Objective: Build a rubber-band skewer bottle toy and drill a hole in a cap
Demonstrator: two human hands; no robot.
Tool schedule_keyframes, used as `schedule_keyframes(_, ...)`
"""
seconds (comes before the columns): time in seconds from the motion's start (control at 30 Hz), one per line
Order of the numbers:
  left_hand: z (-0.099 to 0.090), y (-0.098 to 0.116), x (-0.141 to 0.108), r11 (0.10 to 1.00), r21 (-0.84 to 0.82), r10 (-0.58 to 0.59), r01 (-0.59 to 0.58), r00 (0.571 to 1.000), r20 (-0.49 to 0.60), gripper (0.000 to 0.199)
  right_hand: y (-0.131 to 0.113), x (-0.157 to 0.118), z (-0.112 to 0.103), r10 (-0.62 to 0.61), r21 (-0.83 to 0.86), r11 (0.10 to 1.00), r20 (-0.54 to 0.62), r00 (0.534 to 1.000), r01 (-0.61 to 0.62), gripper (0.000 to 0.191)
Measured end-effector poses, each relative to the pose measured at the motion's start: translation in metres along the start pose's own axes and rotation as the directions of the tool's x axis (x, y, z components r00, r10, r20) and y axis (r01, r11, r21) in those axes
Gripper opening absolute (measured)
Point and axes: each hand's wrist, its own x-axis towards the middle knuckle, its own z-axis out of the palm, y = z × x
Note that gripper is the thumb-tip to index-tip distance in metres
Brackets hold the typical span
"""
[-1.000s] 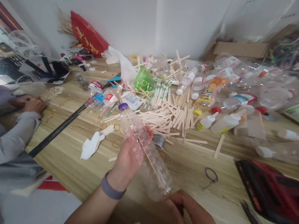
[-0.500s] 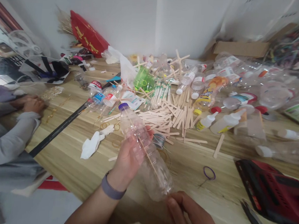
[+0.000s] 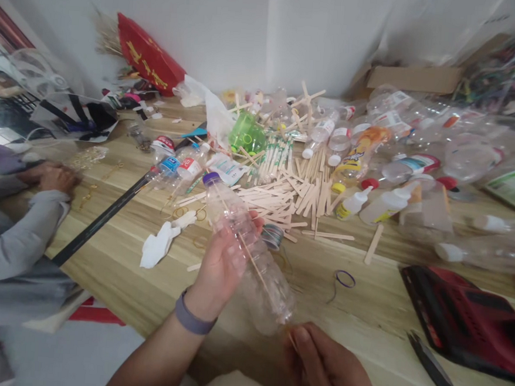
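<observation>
— Since I'm watching through the head camera alone, what can't I make out?
— The right hand [image 3: 323,359] pinches the thin stick [image 3: 255,260] between thumb and finger at the bottle's base, and those fingers hide its end. Scissors [image 3: 434,368] are cut off by the lower edge.
— And the left hand [image 3: 221,262]?
— I have it curled around the middle of the clear bottle [image 3: 271,276], tilted over the counter [image 3: 349,323], purple cap [image 3: 211,178] pointing away. The stick runs lengthwise inside.
— Counts?
— One wire spool [image 3: 272,236], one purple loop [image 3: 344,286], two nozzle bottles [image 3: 384,209]; the heaped craft sticks [image 3: 274,203] overlap too much.
— Room?
— Wood shows between bottle and red case [image 3: 461,313], the loop lying there. The counter's edge slants toward the left forearm.
</observation>
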Motion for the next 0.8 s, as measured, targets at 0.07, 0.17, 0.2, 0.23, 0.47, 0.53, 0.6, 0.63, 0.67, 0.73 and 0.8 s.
schedule_keyframes(0.07,-0.001,0.0,0.0,1.0,0.017,0.01,-0.01,1.0,-0.018,0.035,-0.001,-0.001,-0.001,-0.011,-0.017,1.0,-0.011,1.0,0.011,0.038)
schedule_keyframes(0.17,-0.002,0.001,0.001,0.999,0.027,0.042,-0.042,0.999,-0.021,0.034,-0.002,-0.004,0.0,-0.041,-0.057,0.998,-0.052,0.998,0.038,0.024)
schedule_keyframes(0.2,-0.002,0.001,0.0,0.998,0.03,0.048,-0.047,0.999,-0.017,0.034,-0.003,-0.004,0.0,-0.047,-0.063,0.997,-0.063,0.997,0.043,0.025)
schedule_keyframes(0.23,-0.001,0.001,0.0,0.998,0.031,0.049,-0.048,0.999,-0.013,0.033,-0.004,-0.005,0.0,-0.051,-0.063,0.997,-0.065,0.997,0.047,0.029)
schedule_keyframes(0.47,0.001,0.004,-0.001,0.998,0.021,0.053,-0.053,0.998,-0.033,0.033,-0.013,-0.004,-0.003,-0.02,-0.013,1.0,-0.036,0.999,0.02,0.034)
schedule_keyframes(0.53,0.001,0.004,-0.001,0.999,0.015,0.048,-0.048,0.998,-0.039,0.033,-0.012,-0.005,-0.003,-0.03,-0.045,0.999,-0.07,0.997,0.027,0.022)
schedule_keyframes(0.6,0.001,0.003,-0.001,0.999,0.01,0.041,-0.041,0.998,-0.047,0.032,-0.012,-0.005,-0.003,-0.032,-0.07,0.997,-0.092,0.995,0.026,0.02)
schedule_keyframes(0.63,0.001,0.003,-0.001,0.999,0.009,0.04,-0.039,0.998,-0.049,0.032,-0.012,-0.005,-0.003,-0.034,-0.073,0.997,-0.091,0.995,0.028,0.024)
schedule_keyframes(0.67,0.001,0.003,-0.002,0.999,0.007,0.041,-0.041,0.998,-0.049,0.032,-0.013,-0.005,-0.003,-0.032,-0.064,0.998,-0.075,0.997,0.027,0.029)
schedule_keyframes(0.73,0.001,0.003,-0.002,0.999,0.008,0.045,-0.045,0.998,-0.045,0.032,-0.014,-0.005,-0.004,0.0,-0.015,1.0,-0.026,1.0,-0.001,0.04)
schedule_keyframes(0.8,0.002,0.004,-0.002,0.999,0.014,0.051,-0.051,0.998,-0.044,0.031,-0.014,-0.005,-0.004,0.025,0.021,0.999,0.006,1.0,-0.025,0.045)
